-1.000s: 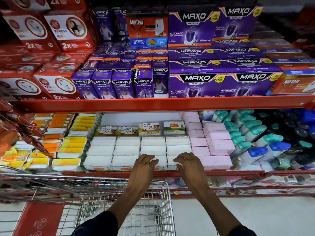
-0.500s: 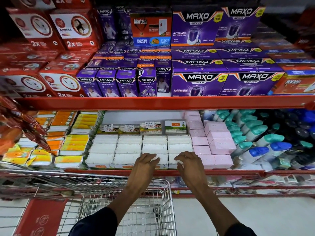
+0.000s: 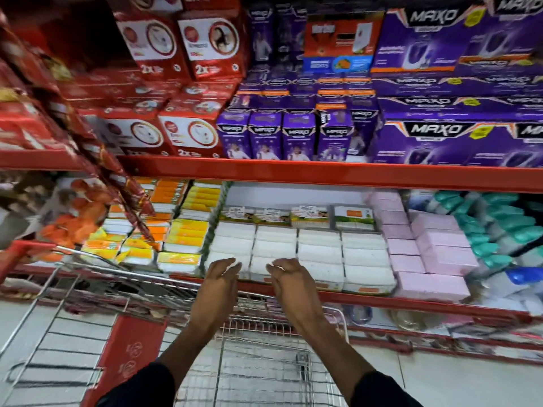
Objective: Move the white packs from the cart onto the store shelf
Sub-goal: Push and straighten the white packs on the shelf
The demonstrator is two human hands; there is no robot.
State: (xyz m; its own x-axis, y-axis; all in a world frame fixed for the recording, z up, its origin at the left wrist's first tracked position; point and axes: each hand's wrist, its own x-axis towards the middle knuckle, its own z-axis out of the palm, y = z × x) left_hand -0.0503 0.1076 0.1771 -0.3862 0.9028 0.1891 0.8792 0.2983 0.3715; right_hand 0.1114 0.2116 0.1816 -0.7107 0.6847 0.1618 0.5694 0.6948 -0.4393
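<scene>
Both hands are held out over the wire cart [image 3: 264, 362] toward the front of the lower shelf [image 3: 382, 299]. The left hand [image 3: 219, 284] and right hand [image 3: 289, 282] are close side by side, fingers loosely curled, nothing gripped. White packs [image 3: 320, 251] are stacked in rows on the shelf, just past the fingertips. Pink boxes [image 3: 435, 254] are set to the right of them, yellow packs [image 3: 188, 239] to the left. The frame is blurred.

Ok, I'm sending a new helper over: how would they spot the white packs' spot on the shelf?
Find the red shelf under the purple boxes. Beneath it, the white packs lie in stacked rows between yellow-orange packs and pink boxes, the only plain white ones.
</scene>
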